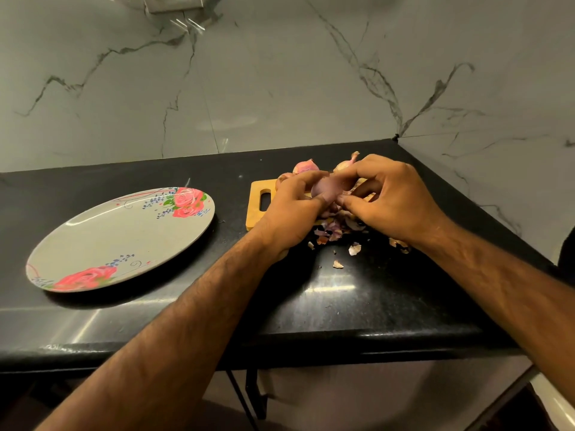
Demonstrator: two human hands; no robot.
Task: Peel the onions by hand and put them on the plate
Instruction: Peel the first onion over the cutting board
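A pale purple onion (pixel 326 189) is held over the wooden cutting board (pixel 256 209) between both hands. My left hand (pixel 292 209) grips it from the left with thumb and curled fingers. My right hand (pixel 392 197) pinches at its right side, fingertips on the skin. Unpeeled onions (pixel 306 165) lie behind the hands at the board's far edge, partly hidden. The floral plate (pixel 121 237) sits on the left of the black counter with nothing on it.
Torn onion skins (pixel 337 233) are scattered under and in front of my hands, some on the counter (pixel 342 293). A marble wall rises behind and to the right, forming a corner. The counter's front edge runs below my forearms.
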